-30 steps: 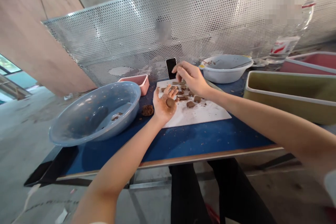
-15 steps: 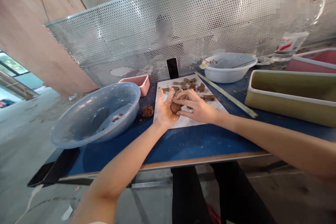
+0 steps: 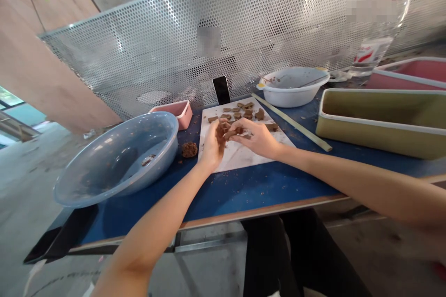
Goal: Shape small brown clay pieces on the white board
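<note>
My left hand [image 3: 213,145] is turned on its side over the white board [image 3: 240,158]. Brown clay coats its palm, and its fingers curl around a piece of brown clay [image 3: 231,135]. From the right, my right hand [image 3: 258,138] pinches the same piece between thumb and fingers. The clay's far side is hidden by the hands. Behind them, several small shaped clay pieces [image 3: 248,114] lie on the board. A rough clay lump [image 3: 189,150] rests on the blue table [image 3: 244,190], left of the board.
A large blue basin [image 3: 118,160] stands at left, near a small pink box [image 3: 184,115]. A phone [image 3: 221,90] leans upright behind the board. On the right are a pale stick [image 3: 296,125], a white basin [image 3: 294,95], an olive trough [image 3: 376,130] and a bottle [image 3: 371,53].
My left hand has turned from palm up to edge-on, its fingers curling in. The clay piece has tilted from face-up to edge-on between my hands. The view has shifted slightly.
</note>
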### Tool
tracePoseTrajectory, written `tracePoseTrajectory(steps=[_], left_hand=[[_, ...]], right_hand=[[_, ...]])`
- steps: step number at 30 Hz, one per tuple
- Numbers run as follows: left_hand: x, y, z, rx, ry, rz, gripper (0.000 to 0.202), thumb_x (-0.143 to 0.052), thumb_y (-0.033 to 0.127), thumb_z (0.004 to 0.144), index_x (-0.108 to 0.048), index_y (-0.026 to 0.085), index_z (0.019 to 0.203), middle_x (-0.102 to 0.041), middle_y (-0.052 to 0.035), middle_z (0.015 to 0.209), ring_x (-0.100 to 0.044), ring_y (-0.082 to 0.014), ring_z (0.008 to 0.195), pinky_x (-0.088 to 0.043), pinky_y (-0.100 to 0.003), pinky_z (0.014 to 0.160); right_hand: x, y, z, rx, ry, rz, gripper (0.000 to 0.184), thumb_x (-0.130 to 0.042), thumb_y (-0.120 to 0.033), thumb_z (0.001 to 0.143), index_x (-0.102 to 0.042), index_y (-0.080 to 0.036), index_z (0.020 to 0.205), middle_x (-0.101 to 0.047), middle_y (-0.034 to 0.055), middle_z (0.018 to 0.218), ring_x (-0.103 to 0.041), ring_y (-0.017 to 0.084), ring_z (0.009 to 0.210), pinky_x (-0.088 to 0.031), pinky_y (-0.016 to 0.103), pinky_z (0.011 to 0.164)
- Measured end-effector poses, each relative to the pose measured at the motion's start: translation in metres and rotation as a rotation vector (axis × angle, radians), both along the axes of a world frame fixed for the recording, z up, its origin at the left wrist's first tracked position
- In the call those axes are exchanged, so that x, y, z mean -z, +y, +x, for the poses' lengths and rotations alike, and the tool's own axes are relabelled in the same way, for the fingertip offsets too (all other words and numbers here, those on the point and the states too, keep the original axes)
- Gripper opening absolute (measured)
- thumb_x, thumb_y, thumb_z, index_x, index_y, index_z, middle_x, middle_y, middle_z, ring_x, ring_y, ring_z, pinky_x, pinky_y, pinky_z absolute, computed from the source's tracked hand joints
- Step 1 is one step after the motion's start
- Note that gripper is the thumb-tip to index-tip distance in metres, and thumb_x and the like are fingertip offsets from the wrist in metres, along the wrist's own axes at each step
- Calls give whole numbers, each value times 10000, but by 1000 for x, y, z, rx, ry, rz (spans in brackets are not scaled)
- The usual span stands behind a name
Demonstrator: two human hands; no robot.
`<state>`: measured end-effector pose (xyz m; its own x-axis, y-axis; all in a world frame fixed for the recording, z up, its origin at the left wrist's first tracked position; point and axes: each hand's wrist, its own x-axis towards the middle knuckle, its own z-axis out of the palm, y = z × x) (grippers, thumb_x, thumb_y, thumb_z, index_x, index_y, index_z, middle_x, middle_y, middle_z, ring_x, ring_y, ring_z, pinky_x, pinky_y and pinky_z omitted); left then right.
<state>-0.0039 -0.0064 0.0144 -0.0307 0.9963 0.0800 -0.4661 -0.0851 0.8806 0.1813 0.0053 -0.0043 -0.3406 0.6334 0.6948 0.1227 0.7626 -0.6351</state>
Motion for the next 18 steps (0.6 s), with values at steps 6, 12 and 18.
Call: tracePoseTrajectory(steps=[6, 12, 18], left_hand=[[2, -1, -2, -3, 340, 322, 254, -965, 453, 917, -830, 256, 1004, -766, -40, 933, -677, -201, 817, -514, -313, 734], [4, 1, -7, -29, 287, 303, 452, -1032, 353, 828, -786, 277, 1200, -808, -12, 942, -751, -196, 865, -582, -317, 851], [5, 8, -13, -34, 334, 296, 473, -1019, 391, 833, -757, 292, 1214, -789, 13, 870, -747, -198, 830, -567, -315, 814]], right_hand=[[-3, 11, 6, 53, 134, -164, 430, -782, -631, 1029, -778, -260, 1247, -834, 71, 1070, -788, 247, 956, -662, 421, 860], [-5, 16, 13, -15, 51, -144, 466, -823, -584, 999, -787, -235, 1307, -833, 73, 1093, -757, 223, 892, -658, 421, 853], [-5, 21, 19, 11, -60, -3, 461, -842, -485, 994, -797, -223, 1369, -791, 42, 990, -702, 207, 833, -634, 403, 855]])
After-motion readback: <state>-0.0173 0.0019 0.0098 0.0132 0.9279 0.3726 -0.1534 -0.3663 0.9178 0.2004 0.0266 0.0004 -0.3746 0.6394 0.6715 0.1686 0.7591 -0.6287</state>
